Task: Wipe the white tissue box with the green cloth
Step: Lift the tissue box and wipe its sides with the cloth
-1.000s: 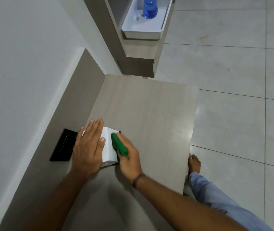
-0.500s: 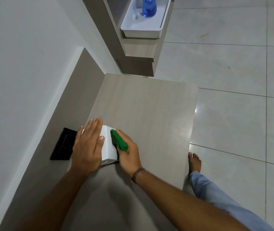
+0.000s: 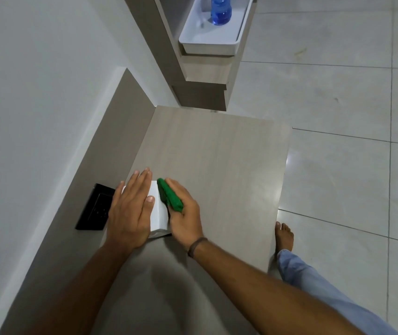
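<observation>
The white tissue box (image 3: 158, 213) stands on the wooden table (image 3: 217, 160) near its left edge. My left hand (image 3: 130, 211) lies flat on top of the box, fingers together, covering most of it. My right hand (image 3: 183, 213) presses the folded green cloth (image 3: 170, 198) against the box's right side. Only a strip of the box top and its right face show between my hands.
A black wall socket (image 3: 96, 207) sits on the grey panel left of the box. A white tray (image 3: 211, 42) holding a blue bottle (image 3: 221, 8) rests on a shelf unit at the back. My bare foot (image 3: 283, 236) stands on the tiled floor right of the table.
My right hand with the green cloth has slid slightly away from me along the box's right side. My left hand has stayed on top of the box.
</observation>
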